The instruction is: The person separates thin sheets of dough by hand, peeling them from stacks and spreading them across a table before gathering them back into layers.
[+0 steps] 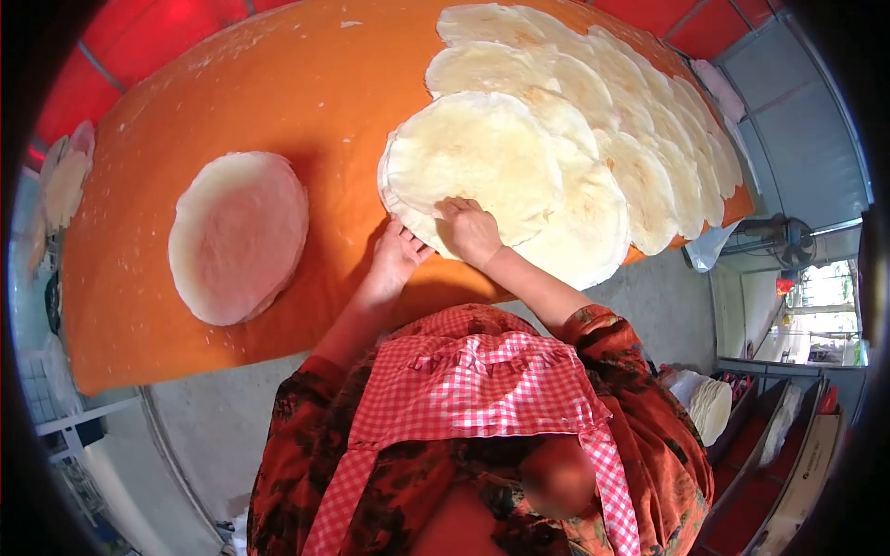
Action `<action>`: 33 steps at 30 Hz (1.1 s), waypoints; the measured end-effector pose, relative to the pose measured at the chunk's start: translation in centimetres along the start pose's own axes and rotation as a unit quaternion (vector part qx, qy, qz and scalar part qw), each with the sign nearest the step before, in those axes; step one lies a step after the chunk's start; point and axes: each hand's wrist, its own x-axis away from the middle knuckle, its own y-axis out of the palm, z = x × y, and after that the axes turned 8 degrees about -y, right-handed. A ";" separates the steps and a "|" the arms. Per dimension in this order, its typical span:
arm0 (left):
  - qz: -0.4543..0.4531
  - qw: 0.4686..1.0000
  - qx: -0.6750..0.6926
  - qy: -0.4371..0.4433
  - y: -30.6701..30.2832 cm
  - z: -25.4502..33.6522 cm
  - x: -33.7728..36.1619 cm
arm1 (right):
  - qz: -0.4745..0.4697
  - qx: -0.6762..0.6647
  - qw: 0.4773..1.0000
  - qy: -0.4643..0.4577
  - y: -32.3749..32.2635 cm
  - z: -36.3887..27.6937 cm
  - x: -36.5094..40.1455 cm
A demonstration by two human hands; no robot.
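Note:
Round, pale flatbreads lie in a thick stack (473,148) near the front edge of the orange table. My left hand (400,255) is at the stack's lower left rim, palm turned up, with slightly bent fingers spread against the edge. Over the lower part of the top flatbread is my right hand (470,232), its fingers bent together on the sheet and seemingly gripping it; the fingertips are partly hidden. A separate round stack (239,238) sits to the left, pinkish in the light.
Overlapping flatbreads (640,176) cover the right side of the orange table (352,111). More rounds (67,185) stand beyond its left end. A fan (788,243) is at the right; below it, other rounds (710,410) sit beside red-lined boxes (751,445).

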 end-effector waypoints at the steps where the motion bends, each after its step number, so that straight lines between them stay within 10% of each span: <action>1: 0.005 1.000 -0.006 0.003 0.3 -0.1 0.2 | 0.009 0.000 1.000 -0.005 0.2 -0.2 -0.2; 13: -0.080 0.995 -0.052 0.029 -2.9 -0.2 -2.3 | -0.078 -0.030 0.996 0.012 1.2 -1.3 -0.1; 19: 0.083 0.973 -0.201 0.076 1.2 0.0 -0.7 | -0.094 -0.099 0.986 0.095 1.3 -2.1 -1.2; 29: 0.083 0.985 -0.151 0.032 -1.4 0.1 -2.6 | -0.053 -0.290 0.945 0.141 3.1 4.9 -2.9; 33: 0.092 0.985 -0.135 0.055 -1.4 -0.5 -2.8 | -0.073 -0.001 0.990 0.122 -11.3 15.7 -11.8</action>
